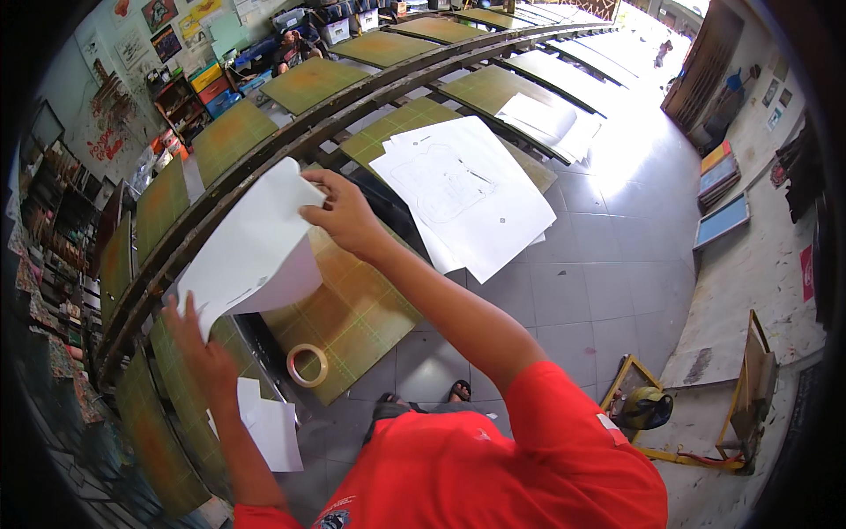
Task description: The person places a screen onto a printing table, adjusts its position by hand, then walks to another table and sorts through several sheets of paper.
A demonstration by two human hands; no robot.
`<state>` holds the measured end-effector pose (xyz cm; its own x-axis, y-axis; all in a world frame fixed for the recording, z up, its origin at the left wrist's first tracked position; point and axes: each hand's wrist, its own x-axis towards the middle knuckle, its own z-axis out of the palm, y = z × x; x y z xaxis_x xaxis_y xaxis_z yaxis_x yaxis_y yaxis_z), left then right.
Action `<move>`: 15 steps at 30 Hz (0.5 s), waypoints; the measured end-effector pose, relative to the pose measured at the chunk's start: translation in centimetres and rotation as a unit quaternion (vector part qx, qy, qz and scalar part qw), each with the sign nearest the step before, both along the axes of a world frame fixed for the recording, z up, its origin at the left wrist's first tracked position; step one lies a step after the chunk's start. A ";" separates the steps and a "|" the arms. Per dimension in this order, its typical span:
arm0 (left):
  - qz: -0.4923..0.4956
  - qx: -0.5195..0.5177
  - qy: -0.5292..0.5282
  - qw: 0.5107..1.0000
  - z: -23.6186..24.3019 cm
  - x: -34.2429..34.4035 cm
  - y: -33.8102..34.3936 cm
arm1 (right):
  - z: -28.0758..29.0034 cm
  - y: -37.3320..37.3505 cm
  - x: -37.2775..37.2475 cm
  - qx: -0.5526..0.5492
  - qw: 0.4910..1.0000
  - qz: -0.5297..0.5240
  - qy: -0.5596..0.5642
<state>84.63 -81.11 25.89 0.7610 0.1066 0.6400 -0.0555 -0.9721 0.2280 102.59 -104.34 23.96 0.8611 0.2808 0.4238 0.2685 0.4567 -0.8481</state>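
Observation:
A large white sheet of paper (251, 234) hangs bent and curling above a green, yellow-stained board (352, 304) marked with grid lines. My right hand (342, 212) is closed on the sheet's upper right edge, thumb and fingers pinching it. At the sheet's lower left edge is my left hand (203, 348), its fingers stretched out, slightly blurred, and touching or very near the paper. A roll of tan tape (307, 365) lies at the board's near edge. To the right, a stack of white sheets with a line drawing (467, 189) rests on the neighbouring board.
More white papers (264, 432) lie at the lower left. Long rows of green boards (233, 141) on dark rails curve away to the back. Grey tiled floor (564, 291) runs along the right, where wooden frames (634, 388) lean by the wall. A person (295, 51) sits far back.

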 end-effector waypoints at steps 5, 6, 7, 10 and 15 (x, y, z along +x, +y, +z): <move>-0.037 0.030 -0.083 0.995 -0.8 -2.6 -2.3 | 2.4 -4.9 -3.0 0.012 0.999 0.052 -0.009; -0.041 0.048 -0.066 0.996 -2.1 -3.8 -2.7 | 1.8 -6.1 -4.2 0.041 0.996 0.077 0.000; -0.049 0.062 -0.049 0.996 -4.0 -4.7 -3.2 | 1.1 -7.8 -5.4 0.011 0.997 0.068 0.022; -0.042 -0.030 0.041 0.998 -9.5 -6.2 -6.4 | -2.6 -10.7 -7.1 -0.044 0.992 0.040 0.112; -0.042 -0.058 0.198 0.978 -15.0 -3.3 -8.6 | -12.0 -13.0 -4.4 -0.157 0.958 0.001 0.242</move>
